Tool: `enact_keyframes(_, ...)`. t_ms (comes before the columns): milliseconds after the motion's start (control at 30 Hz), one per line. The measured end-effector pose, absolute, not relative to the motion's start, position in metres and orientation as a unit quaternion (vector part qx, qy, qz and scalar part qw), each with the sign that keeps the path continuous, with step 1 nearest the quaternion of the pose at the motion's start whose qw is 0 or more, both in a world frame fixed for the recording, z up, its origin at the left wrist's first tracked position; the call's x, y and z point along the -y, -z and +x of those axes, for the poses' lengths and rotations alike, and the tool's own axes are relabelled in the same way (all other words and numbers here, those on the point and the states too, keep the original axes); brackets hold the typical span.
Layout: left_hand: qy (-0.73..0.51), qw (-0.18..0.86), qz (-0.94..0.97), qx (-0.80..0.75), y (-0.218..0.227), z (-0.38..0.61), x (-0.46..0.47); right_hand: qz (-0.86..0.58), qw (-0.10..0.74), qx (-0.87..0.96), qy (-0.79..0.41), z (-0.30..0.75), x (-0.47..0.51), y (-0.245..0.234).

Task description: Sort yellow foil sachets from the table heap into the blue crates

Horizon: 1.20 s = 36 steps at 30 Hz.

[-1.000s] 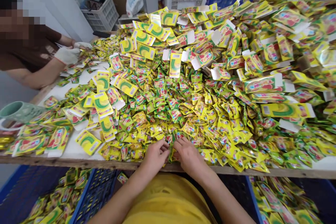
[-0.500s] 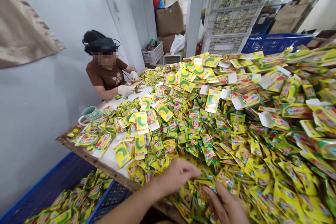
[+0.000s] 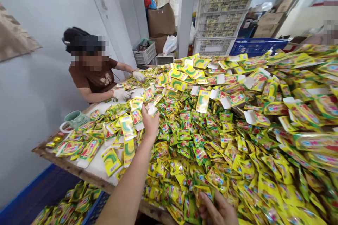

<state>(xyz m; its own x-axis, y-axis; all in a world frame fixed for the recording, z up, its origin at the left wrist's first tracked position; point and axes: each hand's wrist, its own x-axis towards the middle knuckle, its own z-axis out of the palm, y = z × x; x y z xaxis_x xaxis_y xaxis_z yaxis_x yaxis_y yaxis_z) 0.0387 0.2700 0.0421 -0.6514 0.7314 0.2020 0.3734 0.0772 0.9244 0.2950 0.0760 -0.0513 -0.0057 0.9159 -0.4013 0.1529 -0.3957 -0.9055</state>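
Note:
My left hand [image 3: 151, 123] is stretched out over the left part of the heap. Its thumb and fingers are on either side of the white end of a small yellow carton [image 3: 158, 96], which stands tilted. Other yellow and green cartons [image 3: 128, 127] lie just left of it. At the near edge of the table, my right hand [image 3: 218, 208] is closed on a shiny yellow and green sachet [image 3: 204, 191], thumb and fingers on its near side. Many similar sachets [image 3: 185, 135] are spread beneath and around both hands. Some of the right fingers are hidden.
Across the table a person in white gloves [image 3: 121, 94] handles small packets. A green mug [image 3: 76, 119] stands near the left corner. Below the edge is a blue crate [image 3: 29, 193] with packets. Cartons [image 3: 260, 79] are heaped at right, and white crates [image 3: 219, 24] are stacked behind.
My left hand has moved forward and left, away from my right hand, to the cartons. The carton there has tipped up. My right hand stays low with a sachet. The view has turned right.

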Motion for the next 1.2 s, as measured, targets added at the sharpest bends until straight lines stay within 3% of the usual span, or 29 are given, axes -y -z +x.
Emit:
enact_keyframes(100, -0.569, 0.345, 0.441, -0.602, -0.043, 0.056, -0.22, -0.631, 0.431, 0.45, -0.461, 0.301, -0.085, 0.01)
enact_keyframes(200, -0.439, 0.574, 0.495, -0.483, -0.04, 0.089, -0.173, -0.614, 0.511, 0.486, -0.356, 0.298, -0.101, -0.029)
enact_keyframes(300, -0.35, 0.657, 0.51, -0.43, -0.027, 0.125, -0.144, -0.548, 0.51, 0.601, -0.28, 0.29, -0.112, -0.04)
enact_keyframes(400, -0.367, 0.665, 0.496, -0.421, -0.009, 0.144, -0.132, -0.494, 0.43, 0.715, -0.245, 0.288, -0.112, -0.028)
enact_keyframes(567, -0.371, 0.674, 0.449, -0.455, 0.009, 0.143, -0.119, -0.537, 0.3, 0.763, -0.201, 0.293, -0.097, -0.011)
enact_keyframes(767, -0.388, 0.705, 0.388, -0.449, 0.009, 0.138, -0.095, -0.539, 0.176, 0.788, -0.239, 0.297, -0.095, -0.033)
enact_keyframes(900, -0.326, 0.689, 0.461, -0.454, 0.01, 0.13, -0.084, -0.498, 0.085, 0.82, -0.269, 0.303, -0.107, -0.055)
enact_keyframes(1200, -0.325, 0.676, 0.514, -0.416, 0.015, 0.117, -0.079, -0.482, 0.074, 0.841, -0.237, 0.292, -0.103, -0.055)
